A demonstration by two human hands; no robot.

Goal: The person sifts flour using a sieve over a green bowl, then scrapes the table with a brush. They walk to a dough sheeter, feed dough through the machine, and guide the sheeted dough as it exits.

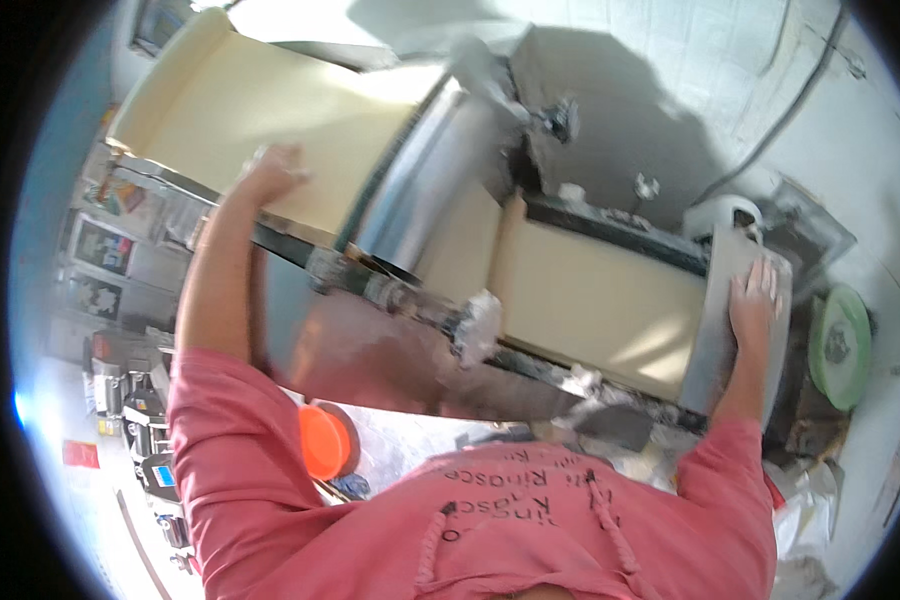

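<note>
A dough sheeting machine stands before me, its metal roller [427,172] in the middle. Pale smooth dough [270,97] lies on the left-hand side, with a thick rolled edge at its far left end. More of the pale sheet [600,300] spans the right-hand bed. Over the left sheet is my left hand [276,172], floury and slightly blurred, its fingers curled; whether it touches the sheet is unclear. My right hand [755,296] lies flat, fingers extended, on the metal end plate [709,330] at the right.
White flour or dough clumps cling to the machine's near rail [480,330]. An orange basin [324,442] is on the floor below. A green basin [840,346] stands at the far right. A cable [784,112] runs along the wall behind.
</note>
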